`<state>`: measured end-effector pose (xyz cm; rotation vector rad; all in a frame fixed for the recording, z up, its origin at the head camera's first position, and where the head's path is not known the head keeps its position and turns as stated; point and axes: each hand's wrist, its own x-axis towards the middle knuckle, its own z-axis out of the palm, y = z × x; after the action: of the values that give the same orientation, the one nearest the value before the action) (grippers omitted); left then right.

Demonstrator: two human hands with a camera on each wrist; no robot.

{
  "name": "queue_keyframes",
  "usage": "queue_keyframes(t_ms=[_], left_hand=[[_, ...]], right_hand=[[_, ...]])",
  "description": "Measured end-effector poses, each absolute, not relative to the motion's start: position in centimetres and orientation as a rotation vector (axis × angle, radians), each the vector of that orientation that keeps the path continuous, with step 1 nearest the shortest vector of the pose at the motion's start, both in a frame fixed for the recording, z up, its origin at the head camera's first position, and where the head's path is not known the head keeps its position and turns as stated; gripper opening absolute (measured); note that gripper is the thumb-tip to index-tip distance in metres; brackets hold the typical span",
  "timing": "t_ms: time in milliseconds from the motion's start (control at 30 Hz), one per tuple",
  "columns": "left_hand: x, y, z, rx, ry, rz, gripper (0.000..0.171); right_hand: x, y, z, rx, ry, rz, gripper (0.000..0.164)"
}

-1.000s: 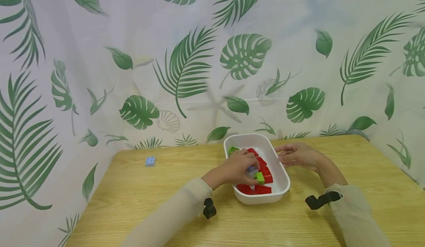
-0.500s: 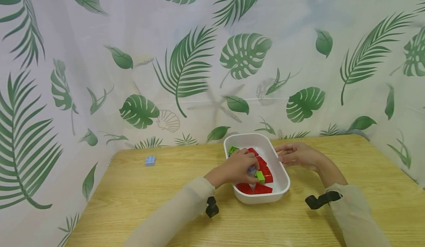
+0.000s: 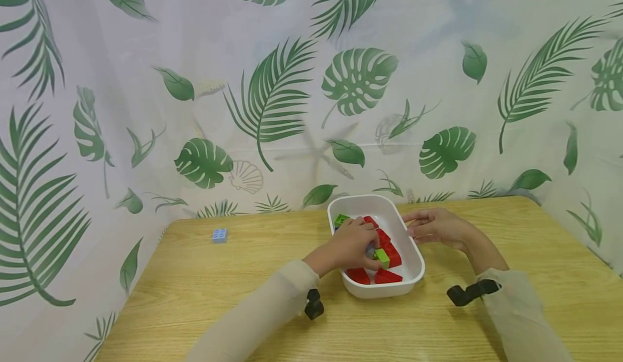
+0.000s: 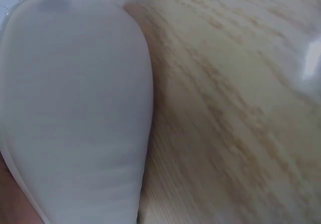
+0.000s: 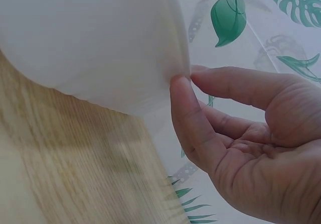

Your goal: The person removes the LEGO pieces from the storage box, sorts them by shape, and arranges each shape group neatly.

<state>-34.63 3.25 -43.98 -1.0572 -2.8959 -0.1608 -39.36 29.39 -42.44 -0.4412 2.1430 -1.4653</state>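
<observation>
A white plastic tray [image 3: 413,264] with rounded corners stands on the table, holding several toy building bricks. My left hand [image 3: 351,247] reaches over its left side, fingers curled around a lime-green brick [image 3: 382,258]. A bluish brick is partly hidden under these fingers. Red bricks [image 3: 388,276] lie beside and in front of the hand, and another green brick [image 3: 340,220] sits at the far left of the tray. My right hand [image 3: 440,229] pinches the tray's right rim; in the right wrist view its thumb and fingers [image 5: 184,96] meet at that edge.
A light-blue brick [image 3: 219,236] lies alone on the left of the wooden table [image 3: 272,243]. Behind the table hangs a white leaf-patterned cloth [image 3: 292,107]. In the left wrist view the tray's outer wall [image 4: 75,98] fills the left part.
The left hand has shifted slightly right inside the tray, turning the green brick a little. Red bricks near it have slid slightly right. The right hand stays in place.
</observation>
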Motion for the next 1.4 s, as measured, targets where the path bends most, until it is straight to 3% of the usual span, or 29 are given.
queue_keyframes(t_ms=[767, 1400], left_hand=[[-34.5, 2.0, -44.4, -1.021, -2.658, -0.558, 0.038], [-33.4, -3.9, -40.3, -0.936, -2.432, -0.724, 0.036]], right_hand=[[-39.6, 29.5, -42.9, -0.472, 2.117, -1.484, 0.059], [-39.6, 29.2, -42.7, -0.442, 2.187, -1.439, 0.059]])
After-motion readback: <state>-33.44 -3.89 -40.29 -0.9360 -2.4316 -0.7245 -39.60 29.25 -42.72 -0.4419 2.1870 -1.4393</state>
